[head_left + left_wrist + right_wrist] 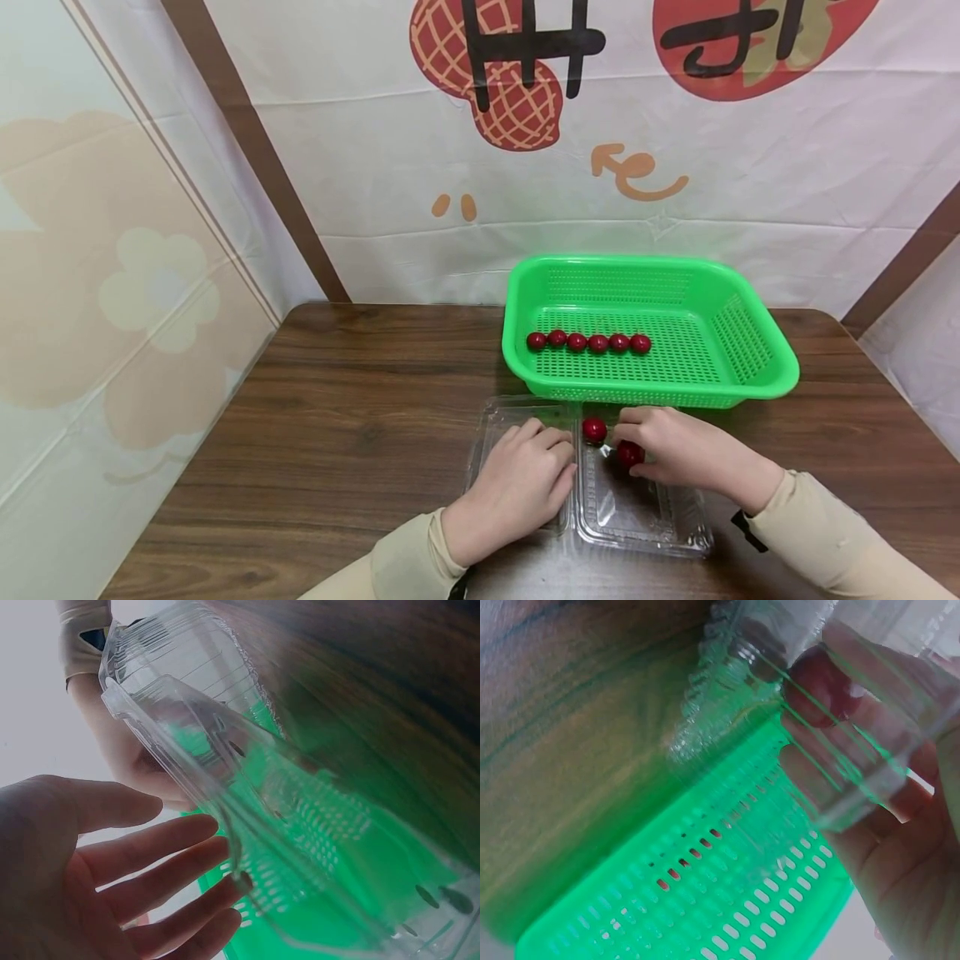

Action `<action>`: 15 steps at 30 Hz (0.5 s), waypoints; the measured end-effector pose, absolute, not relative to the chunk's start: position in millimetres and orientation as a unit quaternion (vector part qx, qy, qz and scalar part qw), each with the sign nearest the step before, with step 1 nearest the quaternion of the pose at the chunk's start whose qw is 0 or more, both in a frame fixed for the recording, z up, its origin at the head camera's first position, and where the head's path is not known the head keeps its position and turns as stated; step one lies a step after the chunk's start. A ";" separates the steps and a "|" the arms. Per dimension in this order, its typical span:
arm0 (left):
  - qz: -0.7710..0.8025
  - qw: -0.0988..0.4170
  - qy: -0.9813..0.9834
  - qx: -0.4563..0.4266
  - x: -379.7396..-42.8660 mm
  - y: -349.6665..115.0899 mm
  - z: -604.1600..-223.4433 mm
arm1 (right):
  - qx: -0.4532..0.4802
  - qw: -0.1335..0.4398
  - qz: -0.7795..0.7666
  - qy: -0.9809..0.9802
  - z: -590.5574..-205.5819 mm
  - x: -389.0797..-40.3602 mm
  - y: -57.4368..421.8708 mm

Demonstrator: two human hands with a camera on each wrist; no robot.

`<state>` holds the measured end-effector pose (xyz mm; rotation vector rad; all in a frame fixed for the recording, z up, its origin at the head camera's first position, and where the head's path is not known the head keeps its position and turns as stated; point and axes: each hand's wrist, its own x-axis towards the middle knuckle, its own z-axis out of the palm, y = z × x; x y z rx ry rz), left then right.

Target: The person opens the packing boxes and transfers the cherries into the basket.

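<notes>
A clear plastic clamshell box lies opened out on the table, its lid [495,429] on the left and its tray [622,512] on the right. Over the lid, my left hand [517,479] has its fingertips at the raised edge near the hinge; the left wrist view shows these fingers [169,851] loosely extended. My right hand [675,450] reaches into the tray's far part and pinches a glossy red ball [630,453] between thumb and fingers. Through the plastic, the right wrist view shows that ball [821,686]. Just left of it, another red ball [594,430] sits in the tray's far left corner.
A green perforated basket [757,387] stands directly behind the box. Several red balls [597,343] form a row on its floor, toward the left. Brown wood-grain table [337,467] extends to both sides, with a printed cloth [375,167] hanging behind.
</notes>
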<state>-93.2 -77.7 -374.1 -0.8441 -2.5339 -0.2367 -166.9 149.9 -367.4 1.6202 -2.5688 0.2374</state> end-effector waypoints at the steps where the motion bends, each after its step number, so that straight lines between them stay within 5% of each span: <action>1: -0.086 0.229 -0.920 -0.306 -93.2 -77.9 -374.0 | 0.533 0.051 0.082 -0.841 -366.4 -166.9 150.3; 15: -0.084 0.228 -0.921 -0.303 -92.8 -77.6 -372.3 | 0.534 0.059 0.112 -0.836 -354.2 -164.5 156.3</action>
